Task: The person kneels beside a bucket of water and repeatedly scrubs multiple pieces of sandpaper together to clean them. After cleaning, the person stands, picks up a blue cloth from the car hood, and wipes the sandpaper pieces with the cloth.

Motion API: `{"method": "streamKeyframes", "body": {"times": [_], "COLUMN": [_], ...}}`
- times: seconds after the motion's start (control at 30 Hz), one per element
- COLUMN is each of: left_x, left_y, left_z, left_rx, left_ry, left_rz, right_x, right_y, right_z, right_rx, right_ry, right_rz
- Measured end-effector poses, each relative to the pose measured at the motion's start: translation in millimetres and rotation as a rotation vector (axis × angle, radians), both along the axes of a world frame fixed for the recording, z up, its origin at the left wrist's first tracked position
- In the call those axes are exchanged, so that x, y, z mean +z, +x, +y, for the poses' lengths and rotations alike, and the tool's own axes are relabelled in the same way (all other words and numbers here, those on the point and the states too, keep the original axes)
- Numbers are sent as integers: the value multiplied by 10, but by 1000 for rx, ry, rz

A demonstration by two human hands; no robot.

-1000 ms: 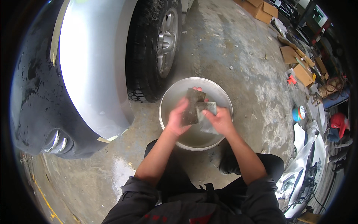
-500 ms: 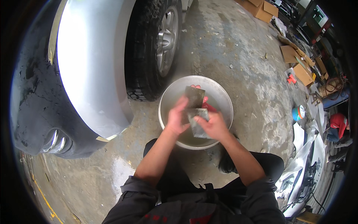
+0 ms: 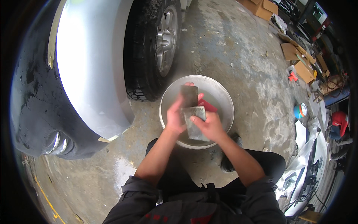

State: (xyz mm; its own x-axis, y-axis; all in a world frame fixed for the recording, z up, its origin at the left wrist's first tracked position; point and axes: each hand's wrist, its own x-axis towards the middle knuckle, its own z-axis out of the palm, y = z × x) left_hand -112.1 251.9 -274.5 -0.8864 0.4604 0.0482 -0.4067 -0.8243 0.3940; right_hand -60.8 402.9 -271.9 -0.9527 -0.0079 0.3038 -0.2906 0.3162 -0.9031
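Note:
Over a round whitish bucket [image 3: 230,108] holding cloudy water, I have both hands close together. My left hand [image 3: 176,115] has its fingers behind a dark, flat rectangular piece of sandpaper [image 3: 189,95]. Pinched under the thumb of my right hand [image 3: 211,125] is a grey, wet-looking sheet of sandpaper [image 3: 194,131]. The grey sheet's upper edge overlaps or lies just below the dark piece; whether they touch I cannot tell. A flat red thing [image 3: 208,106] shows just beyond my right hand, its kind unclear.
At left stands a car with a silver fender [image 3: 91,63], a dark bumper [image 3: 74,149] and a front wheel [image 3: 164,43] close to the bucket. To the right are a small blue can [image 3: 299,111], cardboard boxes [image 3: 304,71], plastic sheeting [image 3: 298,168] and a person in red [image 3: 339,119].
The grey sheet in my right hand has shifted left and turned more squarely into view. The dark piece and my left hand have moved slightly left. More of the red thing shows.

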Motion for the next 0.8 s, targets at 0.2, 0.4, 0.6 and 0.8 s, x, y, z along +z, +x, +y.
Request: {"method": "streamKeyframes", "body": {"times": [0.2,0.4,0.6,0.8], "left_x": [-7,66,184,223], "left_y": [-14,26,69,-19], "left_z": [97,90,-8,-29], "left_rx": [54,45,-249,-332], "left_ry": [12,-208,-280,-251], "left_rz": [58,70,-177,-342], "right_x": [-65,-1,182,240], "right_y": [10,-36,-94,-20], "right_z": [-74,-98,105,60], "right_rx": [51,-15,-111,-52], "right_ry": [-36,-127,-50,-11], "right_rz": [-95,-166,-321,-433]}}
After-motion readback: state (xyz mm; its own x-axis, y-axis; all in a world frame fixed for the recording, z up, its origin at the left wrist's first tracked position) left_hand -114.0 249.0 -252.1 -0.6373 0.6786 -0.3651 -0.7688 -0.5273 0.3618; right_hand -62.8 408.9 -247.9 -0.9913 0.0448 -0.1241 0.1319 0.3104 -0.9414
